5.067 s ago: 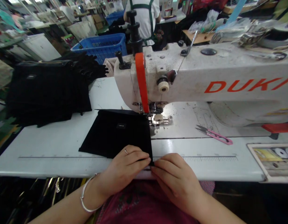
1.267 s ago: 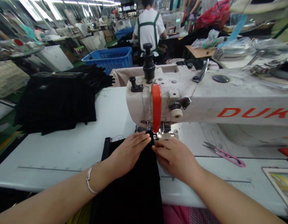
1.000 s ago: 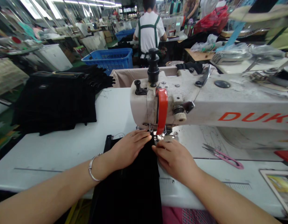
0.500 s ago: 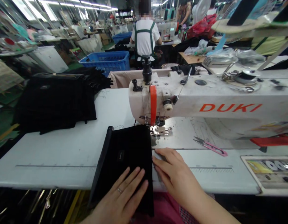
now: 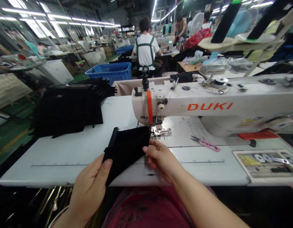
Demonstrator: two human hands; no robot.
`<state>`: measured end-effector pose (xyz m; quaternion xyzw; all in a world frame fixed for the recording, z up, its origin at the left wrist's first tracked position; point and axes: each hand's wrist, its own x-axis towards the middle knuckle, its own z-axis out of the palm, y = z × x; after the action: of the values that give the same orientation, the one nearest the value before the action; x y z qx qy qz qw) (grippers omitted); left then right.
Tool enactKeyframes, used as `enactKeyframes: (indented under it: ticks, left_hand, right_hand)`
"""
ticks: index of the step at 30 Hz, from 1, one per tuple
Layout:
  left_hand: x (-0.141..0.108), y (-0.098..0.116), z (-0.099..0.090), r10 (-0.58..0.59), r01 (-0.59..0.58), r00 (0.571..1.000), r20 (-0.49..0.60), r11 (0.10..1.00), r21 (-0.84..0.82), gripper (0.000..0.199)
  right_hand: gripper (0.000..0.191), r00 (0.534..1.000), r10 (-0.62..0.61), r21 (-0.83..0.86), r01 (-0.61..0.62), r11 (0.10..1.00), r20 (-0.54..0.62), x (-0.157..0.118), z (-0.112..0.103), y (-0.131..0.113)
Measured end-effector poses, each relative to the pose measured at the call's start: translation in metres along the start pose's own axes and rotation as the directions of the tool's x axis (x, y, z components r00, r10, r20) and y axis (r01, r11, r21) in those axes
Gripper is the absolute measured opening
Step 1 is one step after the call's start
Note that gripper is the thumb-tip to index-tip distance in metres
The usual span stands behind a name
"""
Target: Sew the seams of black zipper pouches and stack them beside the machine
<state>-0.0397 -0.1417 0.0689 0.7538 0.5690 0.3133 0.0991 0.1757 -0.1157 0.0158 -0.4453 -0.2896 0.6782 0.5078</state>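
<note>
A black fabric piece (image 5: pixel 127 148) lies at the white sewing machine (image 5: pixel 179 101), its far right corner beside the presser foot (image 5: pixel 159 131). Its near edge is lifted and folded over. My left hand (image 5: pixel 94 180) grips the near left part, thumb on top. With thumb and fingers, my right hand (image 5: pixel 158 155) pinches the right edge just in front of the needle area. A dark strip (image 5: pixel 113 137) runs along the fabric's left side.
Pink-handled thread snips (image 5: pixel 205 144) rest right of the needle. A pile of black pieces (image 5: pixel 68 107) covers the table's left back. Behind stand a blue basket (image 5: pixel 110 72) and a seated person (image 5: pixel 145 47). Thread cones (image 5: pixel 226 23) rise at the upper right.
My left hand has gone from lying flat on the fabric to gripping its lifted, folded near part. My right hand now pinches the right edge. The view has shifted.
</note>
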Motion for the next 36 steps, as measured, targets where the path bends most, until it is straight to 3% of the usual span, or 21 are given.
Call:
enactKeyframes:
  ticks: [3, 5, 9, 11, 18, 19, 22, 24, 26, 30, 36]
  left_hand:
    - [0.000, -0.002, -0.001, 0.139, -0.140, 0.989, 0.056, 0.990, 0.008, 0.028]
    - [-0.004, -0.004, 0.002, 0.300, -0.301, 0.941, 0.155, 0.953, -0.018, 0.030]
    - [-0.024, -0.005, 0.019, 0.614, -0.644, 0.705, 0.355, 0.764, -0.044, 0.043]
    - [-0.035, -0.003, 0.029, 0.652, -0.710, 0.634, 0.417, 0.704, -0.020, 0.045]
    - [-0.058, 0.005, 0.046, 0.686, -0.701, 0.632, 0.360, 0.705, -0.111, 0.030]
    - [-0.058, 0.007, 0.046, 0.680, -0.677, 0.652, 0.336, 0.722, -0.146, 0.027]
    - [-0.053, 0.016, 0.044, 0.594, -0.539, 0.781, 0.193, 0.798, -0.271, 0.023]
    - [-0.050, 0.022, 0.042, 0.557, -0.495, 0.822, 0.121, 0.803, -0.332, 0.026]
    - [-0.049, 0.024, 0.043, 0.570, -0.498, 0.808, 0.149, 0.796, -0.344, 0.027]
    - [-0.055, 0.018, 0.052, 0.559, -0.465, 0.769, 0.310, 0.822, -0.329, 0.023]
    - [-0.059, 0.009, 0.057, 0.544, -0.436, 0.777, 0.318, 0.828, -0.352, 0.028]
  right_hand:
    - [0.036, 0.997, 0.037, -0.042, -0.034, 0.999, 0.061, -0.010, 0.004, 0.003]
    - [0.041, 0.995, 0.055, -0.080, -0.049, 0.996, 0.081, -0.028, 0.003, 0.013]
    - [0.039, 0.992, 0.099, -0.179, -0.085, 0.980, 0.073, -0.074, -0.007, 0.043]
    - [0.034, 0.992, 0.122, -0.228, -0.110, 0.967, 0.039, -0.091, -0.013, 0.056]
    - [0.029, 0.990, 0.141, -0.202, -0.136, 0.970, 0.007, -0.107, -0.026, 0.074]
    - [0.027, 0.990, 0.138, -0.191, -0.133, 0.972, 0.013, -0.108, -0.028, 0.076]
    - [0.024, 0.987, 0.157, -0.173, -0.152, 0.973, 0.018, -0.111, -0.030, 0.082]
    - [0.024, 0.987, 0.162, -0.169, -0.155, 0.973, 0.023, -0.112, -0.031, 0.083]
    - [0.023, 0.987, 0.153, -0.146, -0.146, 0.978, 0.040, -0.112, -0.030, 0.083]
    - [0.019, 0.983, 0.172, -0.093, -0.166, 0.982, 0.060, -0.111, -0.029, 0.080]
    - [0.020, 0.983, 0.177, -0.094, -0.173, 0.980, 0.041, -0.113, -0.028, 0.078]
